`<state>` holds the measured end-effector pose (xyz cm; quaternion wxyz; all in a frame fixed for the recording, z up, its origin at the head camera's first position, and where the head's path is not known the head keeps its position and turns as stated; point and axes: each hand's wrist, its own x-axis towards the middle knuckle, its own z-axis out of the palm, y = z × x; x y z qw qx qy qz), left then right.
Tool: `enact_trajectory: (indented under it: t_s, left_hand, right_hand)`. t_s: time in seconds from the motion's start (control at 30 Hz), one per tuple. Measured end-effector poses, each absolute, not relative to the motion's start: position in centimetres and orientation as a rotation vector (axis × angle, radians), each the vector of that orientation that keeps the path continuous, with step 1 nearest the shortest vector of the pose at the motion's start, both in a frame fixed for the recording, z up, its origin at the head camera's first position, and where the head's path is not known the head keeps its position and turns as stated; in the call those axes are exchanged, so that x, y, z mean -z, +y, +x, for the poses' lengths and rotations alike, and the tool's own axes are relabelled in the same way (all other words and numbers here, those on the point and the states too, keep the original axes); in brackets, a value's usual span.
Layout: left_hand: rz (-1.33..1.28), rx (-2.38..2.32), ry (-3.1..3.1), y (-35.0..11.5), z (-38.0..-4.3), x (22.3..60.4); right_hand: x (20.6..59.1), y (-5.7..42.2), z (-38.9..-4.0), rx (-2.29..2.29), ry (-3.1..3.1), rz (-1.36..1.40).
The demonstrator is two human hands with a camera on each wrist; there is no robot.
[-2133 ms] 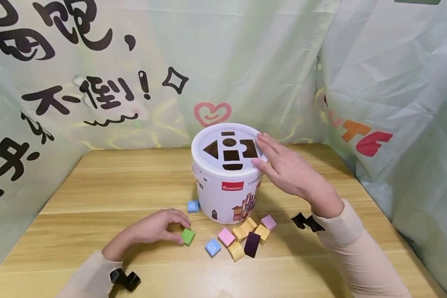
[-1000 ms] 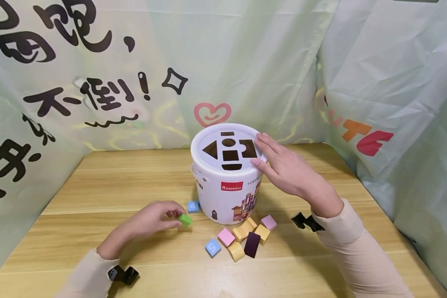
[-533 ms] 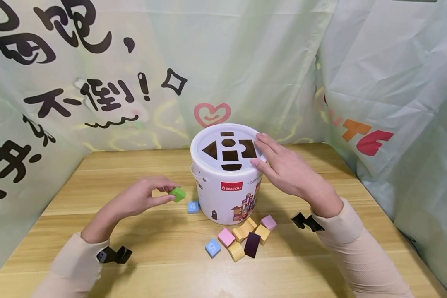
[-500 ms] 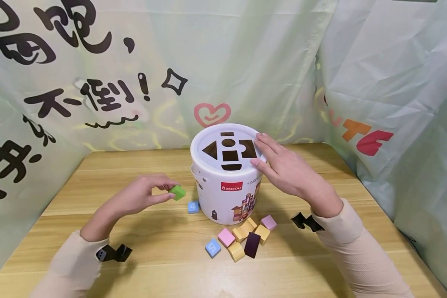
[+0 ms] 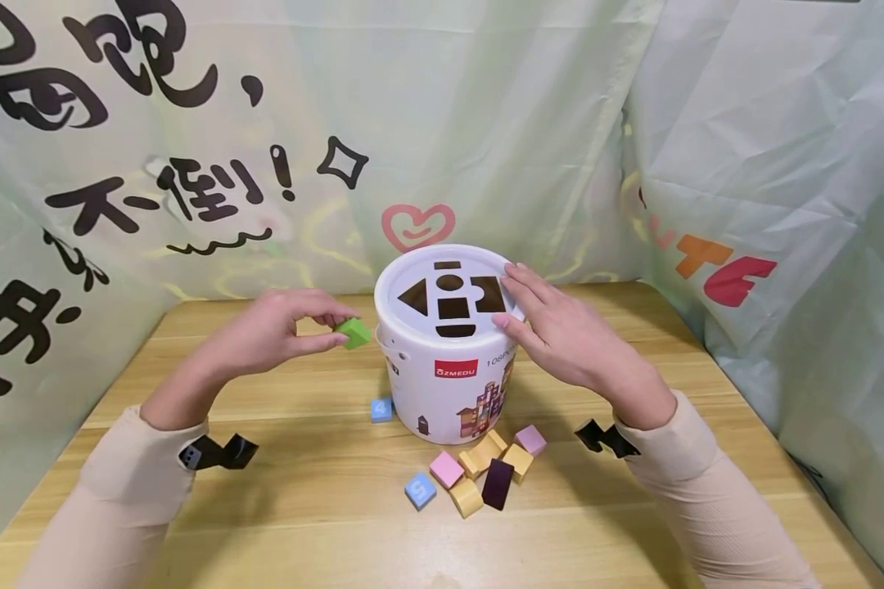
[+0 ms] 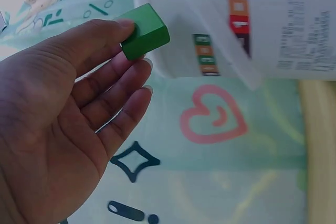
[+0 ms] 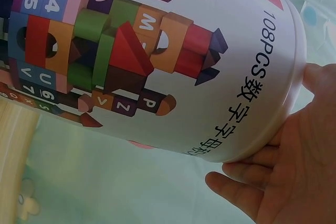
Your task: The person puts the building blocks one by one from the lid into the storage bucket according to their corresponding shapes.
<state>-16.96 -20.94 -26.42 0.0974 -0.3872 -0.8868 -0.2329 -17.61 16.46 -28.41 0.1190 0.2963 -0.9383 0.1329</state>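
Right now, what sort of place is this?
Probably an indoor tabletop play corner: printed pale-green fabric curtains hang behind and beside a light-brown wood-grain table, which bears a white round shape-sorter bucket.

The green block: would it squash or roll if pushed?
The green block likely won't squash: its edges look crisp while the left hand pinches it. Flat faces suggest sliding rather than rolling. Its small size hints it's light.
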Motion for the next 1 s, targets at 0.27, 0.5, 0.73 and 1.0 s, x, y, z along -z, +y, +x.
enact_trajectory:
  t_s: [0.27,0.5,0.73,1.0]
  left_hand:
    - [-1.191,0.708,-2.56,-20.0,-17.9,22.7]
    - [-1.165,0.648,-2.593,-18.9,-19.8,20.7]
    - [-1.088,0.686,-2.729,-17.0,-22.0,19.8]
    - [-1.109,0.737,-2.764,-14.7,-24.4,19.5]
  right_hand:
    - [28.4,16.4,-17.6,-0.39,-2.726,0.875]
    - [28.5,16.5,-17.6,-0.39,-2.724,0.874]
    - [28.6,16.4,-17.6,-0.39,-2.722,0.873]
    - [28.6,16.4,-17.6,-0.402,-2.725,0.872]
